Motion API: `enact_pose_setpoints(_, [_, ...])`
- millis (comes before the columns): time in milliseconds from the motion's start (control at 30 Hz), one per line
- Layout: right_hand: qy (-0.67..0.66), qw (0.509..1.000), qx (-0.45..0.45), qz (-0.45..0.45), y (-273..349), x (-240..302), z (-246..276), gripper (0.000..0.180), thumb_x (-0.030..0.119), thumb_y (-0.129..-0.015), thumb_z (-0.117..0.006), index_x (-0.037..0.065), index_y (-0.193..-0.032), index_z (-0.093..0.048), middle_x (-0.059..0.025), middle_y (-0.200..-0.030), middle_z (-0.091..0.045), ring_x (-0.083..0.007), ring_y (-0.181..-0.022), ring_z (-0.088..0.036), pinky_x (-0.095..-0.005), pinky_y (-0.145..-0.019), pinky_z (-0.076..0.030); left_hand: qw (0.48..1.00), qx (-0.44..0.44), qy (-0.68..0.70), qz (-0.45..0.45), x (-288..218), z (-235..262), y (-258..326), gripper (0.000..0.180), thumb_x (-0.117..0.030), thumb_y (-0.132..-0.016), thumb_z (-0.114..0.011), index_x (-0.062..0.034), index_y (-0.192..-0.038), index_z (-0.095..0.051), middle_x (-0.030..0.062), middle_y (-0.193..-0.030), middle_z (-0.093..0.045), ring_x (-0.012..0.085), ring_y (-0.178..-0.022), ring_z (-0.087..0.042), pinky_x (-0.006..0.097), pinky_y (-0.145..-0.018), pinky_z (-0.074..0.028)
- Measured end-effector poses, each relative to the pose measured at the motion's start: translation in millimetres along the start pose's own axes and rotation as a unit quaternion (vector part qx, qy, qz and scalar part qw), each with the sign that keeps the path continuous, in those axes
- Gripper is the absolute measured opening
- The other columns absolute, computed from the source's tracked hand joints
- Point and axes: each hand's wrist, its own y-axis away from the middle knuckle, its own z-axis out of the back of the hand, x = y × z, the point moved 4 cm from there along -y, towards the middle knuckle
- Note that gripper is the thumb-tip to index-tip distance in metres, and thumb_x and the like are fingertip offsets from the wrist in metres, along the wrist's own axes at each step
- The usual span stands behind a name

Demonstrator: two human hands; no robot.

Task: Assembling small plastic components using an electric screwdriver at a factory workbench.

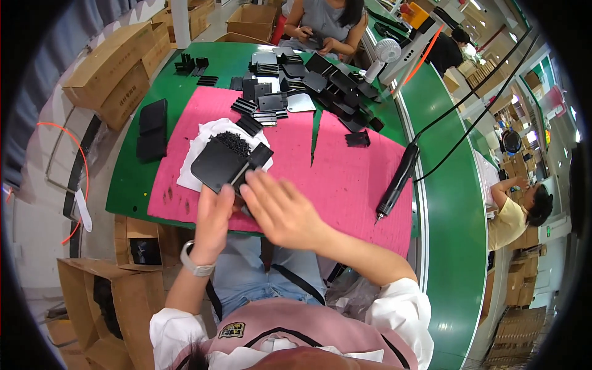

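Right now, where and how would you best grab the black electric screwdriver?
Probably around the middle of the black electric screwdriver, from above, with the right hand, the nearer of the hands. Its long, thick barrel slants along the right side of the pink mat; the narrow tip, pointing toward the person, offers little to hold.

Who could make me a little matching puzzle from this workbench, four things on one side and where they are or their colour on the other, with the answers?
Things:
1. Black corded tool
2. Small black screw-like pieces
3. Small fan
4. Flat black plate

Place or colour:
A. Held in the person's left hand
B. At the right side of the pink mat
C. White
D. Heaped on the white cloth

Right pairs: 1-B, 2-D, 3-C, 4-A
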Motion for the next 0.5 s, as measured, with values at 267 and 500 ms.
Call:
enact_pose_setpoints(267, [-0.276, 0.953, -0.099, -0.08, -15.0, -98.6, -47.7, 0.028, 0.005, -0.075, -0.064, 0.003, -0.102, -0.061, -0.0146, -0.099, -0.061, -0.0321, -0.086, -0.06, -0.0373, -0.074, -0.05, 0.997, -0.019, -0.028, 0.062, 9.2, 3.5, -12.0, 0.037, -0.018, -0.094, -0.054, -0.0022, -0.126, -0.046, 0.002, -0.113, -0.057, 0.008, -0.097, -0.053, 0.023, -0.081, -0.044])
enact_pose_setpoints(500, [-0.077, 0.981, -0.008, -0.18, -30.3, -200.7, -137.0, 0.035, 0.008, -0.074, -0.067, 0.006, -0.108, -0.061, -0.0094, -0.101, -0.059, -0.0281, -0.1, -0.055, -0.036, -0.084, -0.048, 0.998, 0.026, -0.044, 0.036, 16.3, 6.1, -15.0, 0.036, -0.016, -0.094, -0.054, 0.0002, -0.125, -0.047, 0.004, -0.115, -0.057, 0.0102, -0.103, -0.052, 0.025, -0.09, -0.04])
